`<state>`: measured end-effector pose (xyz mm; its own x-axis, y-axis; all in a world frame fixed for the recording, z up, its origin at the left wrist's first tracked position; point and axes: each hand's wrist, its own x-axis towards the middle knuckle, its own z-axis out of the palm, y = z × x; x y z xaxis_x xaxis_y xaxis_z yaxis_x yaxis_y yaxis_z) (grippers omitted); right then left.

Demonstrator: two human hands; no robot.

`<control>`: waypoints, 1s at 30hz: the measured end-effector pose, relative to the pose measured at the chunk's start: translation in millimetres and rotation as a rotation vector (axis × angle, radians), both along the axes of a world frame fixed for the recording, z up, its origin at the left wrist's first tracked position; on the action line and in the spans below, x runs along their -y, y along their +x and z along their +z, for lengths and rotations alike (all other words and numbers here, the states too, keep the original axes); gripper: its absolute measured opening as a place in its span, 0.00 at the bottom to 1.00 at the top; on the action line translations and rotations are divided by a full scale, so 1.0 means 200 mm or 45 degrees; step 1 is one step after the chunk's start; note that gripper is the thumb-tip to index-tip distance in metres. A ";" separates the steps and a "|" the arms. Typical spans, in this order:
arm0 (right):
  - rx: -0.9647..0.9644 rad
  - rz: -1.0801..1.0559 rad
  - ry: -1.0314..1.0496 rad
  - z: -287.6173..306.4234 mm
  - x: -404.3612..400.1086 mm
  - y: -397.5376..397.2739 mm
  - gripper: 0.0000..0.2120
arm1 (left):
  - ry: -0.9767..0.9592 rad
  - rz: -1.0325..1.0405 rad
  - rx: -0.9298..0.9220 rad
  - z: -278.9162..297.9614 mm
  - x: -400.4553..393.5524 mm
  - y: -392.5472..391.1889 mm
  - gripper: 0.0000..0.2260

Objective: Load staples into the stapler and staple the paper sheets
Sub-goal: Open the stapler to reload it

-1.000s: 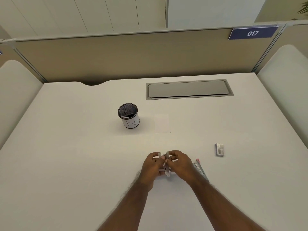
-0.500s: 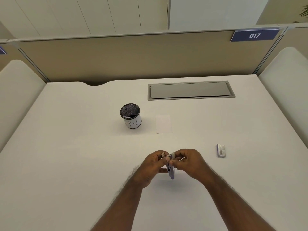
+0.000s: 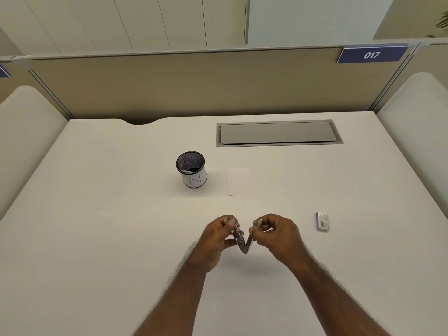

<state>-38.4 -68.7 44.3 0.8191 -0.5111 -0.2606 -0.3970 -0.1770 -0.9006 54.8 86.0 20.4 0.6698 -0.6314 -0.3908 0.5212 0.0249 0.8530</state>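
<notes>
Half a second ago I held the stapler [image 3: 243, 238] closed; now my left hand [image 3: 218, 241] and right hand [image 3: 276, 236] each pinch one metal arm, hinged apart into a V above the desk [image 3: 97, 238], ready for loading. Farther right lies the small staple box [image 3: 322, 221]; beyond, the flat paper sheets [image 3: 239, 181] beside a mesh cup [image 3: 191, 169].

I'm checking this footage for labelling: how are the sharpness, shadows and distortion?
Head view: even, soft light, with a faint shadow on the desk under the stapler; stapler detail blurred between left hand and right hand; wide-angle bending at the edges.
</notes>
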 end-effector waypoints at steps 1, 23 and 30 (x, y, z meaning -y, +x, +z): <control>0.030 -0.029 0.001 0.01 0.00 0.00 0.08 | -0.010 0.056 -0.024 0.00 0.00 0.01 0.10; 0.296 0.331 -0.690 0.02 -0.22 -0.31 0.16 | -0.387 0.243 -0.652 0.10 0.11 0.00 0.13; -0.002 0.183 -0.920 0.14 -0.10 -0.03 0.16 | -0.331 0.163 -0.613 0.10 0.13 -0.06 0.15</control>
